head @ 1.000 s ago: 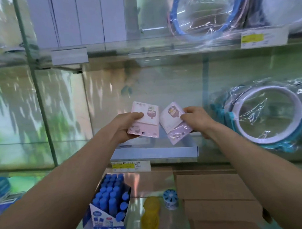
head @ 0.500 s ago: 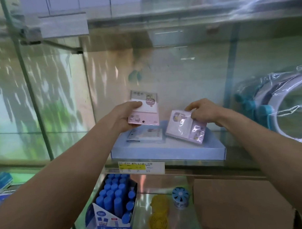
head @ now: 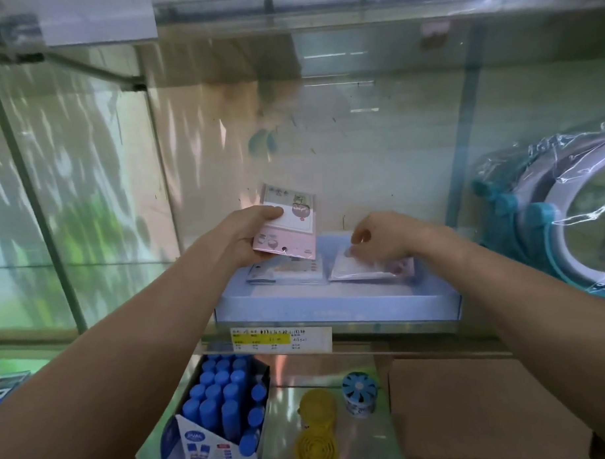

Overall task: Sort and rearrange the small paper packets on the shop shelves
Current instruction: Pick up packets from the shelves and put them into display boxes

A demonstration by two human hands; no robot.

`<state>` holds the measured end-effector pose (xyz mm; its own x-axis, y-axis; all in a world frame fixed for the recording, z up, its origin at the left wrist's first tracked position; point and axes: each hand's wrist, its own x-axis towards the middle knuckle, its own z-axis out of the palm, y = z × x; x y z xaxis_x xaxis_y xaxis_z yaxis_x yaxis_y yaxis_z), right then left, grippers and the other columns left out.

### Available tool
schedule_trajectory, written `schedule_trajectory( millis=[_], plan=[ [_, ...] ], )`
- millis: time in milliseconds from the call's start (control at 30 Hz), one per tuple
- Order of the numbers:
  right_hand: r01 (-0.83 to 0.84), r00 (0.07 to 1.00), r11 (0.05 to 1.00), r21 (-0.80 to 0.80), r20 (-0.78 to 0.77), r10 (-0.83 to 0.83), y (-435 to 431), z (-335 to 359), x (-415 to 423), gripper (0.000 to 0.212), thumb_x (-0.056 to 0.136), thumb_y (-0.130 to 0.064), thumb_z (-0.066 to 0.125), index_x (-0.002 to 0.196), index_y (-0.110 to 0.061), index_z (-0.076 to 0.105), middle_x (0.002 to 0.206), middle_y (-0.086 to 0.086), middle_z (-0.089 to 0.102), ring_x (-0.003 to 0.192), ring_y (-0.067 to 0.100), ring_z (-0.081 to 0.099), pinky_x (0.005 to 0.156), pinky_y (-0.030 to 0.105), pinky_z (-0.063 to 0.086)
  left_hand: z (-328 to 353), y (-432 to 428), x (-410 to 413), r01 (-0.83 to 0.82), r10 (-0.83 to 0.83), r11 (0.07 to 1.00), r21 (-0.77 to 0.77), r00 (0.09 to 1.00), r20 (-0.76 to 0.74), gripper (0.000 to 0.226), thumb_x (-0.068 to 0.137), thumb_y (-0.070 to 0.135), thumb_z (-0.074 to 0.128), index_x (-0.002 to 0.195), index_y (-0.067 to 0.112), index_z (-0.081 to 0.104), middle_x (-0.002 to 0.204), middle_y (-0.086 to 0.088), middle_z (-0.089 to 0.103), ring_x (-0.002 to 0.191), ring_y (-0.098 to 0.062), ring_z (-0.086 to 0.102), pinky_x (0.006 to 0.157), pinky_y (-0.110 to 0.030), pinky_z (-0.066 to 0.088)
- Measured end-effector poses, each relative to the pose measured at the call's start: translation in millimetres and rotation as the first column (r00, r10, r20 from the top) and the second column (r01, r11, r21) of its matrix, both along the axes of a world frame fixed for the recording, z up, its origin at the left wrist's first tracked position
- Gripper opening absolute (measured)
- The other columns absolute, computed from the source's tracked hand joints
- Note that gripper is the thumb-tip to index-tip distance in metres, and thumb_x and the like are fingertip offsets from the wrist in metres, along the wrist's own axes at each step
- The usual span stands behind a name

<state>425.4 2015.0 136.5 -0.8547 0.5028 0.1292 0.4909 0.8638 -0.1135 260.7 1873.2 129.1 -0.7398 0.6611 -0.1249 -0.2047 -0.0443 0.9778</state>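
Note:
My left hand [head: 246, 236] grips a pink and white paper packet [head: 289, 229], held upright above the left part of a shallow light blue box [head: 334, 309] on the glass shelf. In the box below it lies another packet [head: 283, 273], flat. My right hand [head: 380, 240] reaches into the right part of the box, its fingertips pinching the top of a pale purple packet [head: 367, 271] in clear wrap that lies flat there.
A yellow price label [head: 281, 340] sits on the shelf's front edge. To the right leans a plastic-wrapped ring with teal knobs [head: 548, 227]. Below stand a carton of blue glue sticks [head: 220, 414], yellow [head: 316, 424] and blue [head: 360, 394] round items, and cardboard boxes [head: 489, 408].
My right hand has lowered the purple packet from mid-air down flat into the right side of the blue box. My left hand keeps the pink packet raised. The view has tilted downward.

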Motion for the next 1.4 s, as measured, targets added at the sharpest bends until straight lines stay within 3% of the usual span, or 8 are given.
schedule_trajectory(
  millis=[167, 500, 633, 767, 867, 1000, 1233, 1400],
  plan=[
    [-0.012, 0.952, 0.999, -0.039, 0.305, 0.023, -10, -7, 1, 0.059, 0.081, -0.052, 0.062, 0.128, -0.016, 0.057, 0.128, 0.002, 0.057, 0.116, 0.022, 0.055, 0.102, 0.038, 0.044, 1, -6, -1, -0.003, 0.003, 1.000, -0.020, 1.000, -0.010, 0.027, 0.091, 0.015, 0.058, 0.118, 0.014, 0.056, 0.107, -0.012, 0.068, 0.086, -0.026, 0.066, 0.057, -0.035, 0.057],
    [0.028, 0.963, 0.998, -0.051, 0.270, -0.013, -4, -14, -2, 0.043, 0.084, -0.031, 0.057, 0.124, -0.015, 0.061, 0.126, 0.009, 0.059, 0.109, 0.028, 0.060, 0.093, 0.039, 0.052, 4, -21, 4, -0.025, 0.024, 0.998, -0.055, 0.999, -0.031, 0.011, 0.091, 0.007, 0.052, 0.102, 0.011, 0.052, 0.099, -0.015, 0.064, 0.084, -0.027, 0.064, 0.080, -0.043, 0.052],
    [0.046, 0.957, 0.997, -0.069, 0.288, -0.024, -8, -10, -1, 0.045, 0.088, -0.024, 0.057, 0.132, -0.014, 0.056, 0.134, 0.007, 0.054, 0.115, 0.027, 0.057, 0.098, 0.036, 0.048, 5, -27, 9, -0.033, 0.028, 0.996, -0.085, 0.998, -0.065, 0.004, 0.094, 0.006, 0.052, 0.094, 0.010, 0.051, 0.091, -0.013, 0.065, 0.078, -0.022, 0.062, 0.071, -0.035, 0.051],
    [-0.032, 0.996, 0.936, -0.352, -0.085, 0.002, -7, 8, 6, 0.041, 0.096, -0.017, 0.052, 0.136, -0.010, 0.050, 0.134, 0.007, 0.053, 0.114, 0.024, 0.055, 0.089, 0.031, 0.049, 9, -33, 8, 0.007, -0.012, 0.997, -0.079, 0.998, -0.067, 0.009, 0.094, 0.005, 0.053, 0.101, 0.010, 0.053, 0.096, -0.013, 0.066, 0.080, -0.022, 0.064, 0.059, -0.032, 0.057],
    [-0.173, 0.924, 0.679, -0.713, -0.356, -0.138, -16, 15, 7, 0.034, 0.098, -0.022, 0.051, 0.126, -0.003, 0.052, 0.118, 0.017, 0.062, 0.095, 0.025, 0.064, 0.078, 0.034, 0.057, 11, -31, 16, 0.067, -0.068, 0.997, -0.043, 0.997, -0.032, 0.007, 0.096, 0.006, 0.049, 0.098, 0.010, 0.054, 0.094, -0.011, 0.065, 0.079, -0.021, 0.063, 0.055, -0.030, 0.057],
    [-0.265, 0.912, 0.527, -0.808, -0.387, -0.134, -31, 11, -1, 0.025, 0.093, -0.010, 0.059, 0.116, 0.000, 0.057, 0.101, 0.018, 0.068, 0.075, 0.021, 0.067, 0.073, 0.034, 0.060, 10, -20, 28, 0.115, -0.116, 0.993, -0.034, 0.992, -0.042, 0.009, 0.097, 0.009, 0.046, 0.099, 0.009, 0.055, 0.099, -0.013, 0.064, 0.085, -0.024, 0.062, 0.080, -0.039, 0.051],
    [-0.291, 0.841, 0.560, -0.776, -0.486, -0.236, -26, 13, 4, 0.024, 0.088, -0.012, 0.064, 0.111, -0.012, 0.054, 0.077, 0.006, 0.069, 0.064, 0.013, 0.064, 0.056, 0.022, 0.054, 14, -22, 36, 0.161, -0.181, 0.977, -0.143, 0.973, -0.141, 0.014, 0.097, 0.009, 0.046, 0.100, 0.013, 0.058, 0.092, -0.009, 0.065, 0.076, -0.023, 0.063, 0.073, -0.034, 0.052],
    [-0.232, 0.908, 0.498, -0.835, -0.370, -0.196, -38, 8, 7, 0.009, 0.088, 0.002, 0.060, 0.095, -0.002, 0.062, 0.081, 0.016, 0.071, 0.055, 0.013, 0.068, 0.057, 0.024, 0.057, 19, -26, 39, -0.056, -0.104, 0.949, -0.310, 0.874, -0.475, 0.015, 0.088, 0.007, 0.062, 0.100, 0.016, 0.064, 0.089, -0.004, 0.064, 0.072, -0.014, 0.057, 0.060, -0.025, 0.046]
  ],
)
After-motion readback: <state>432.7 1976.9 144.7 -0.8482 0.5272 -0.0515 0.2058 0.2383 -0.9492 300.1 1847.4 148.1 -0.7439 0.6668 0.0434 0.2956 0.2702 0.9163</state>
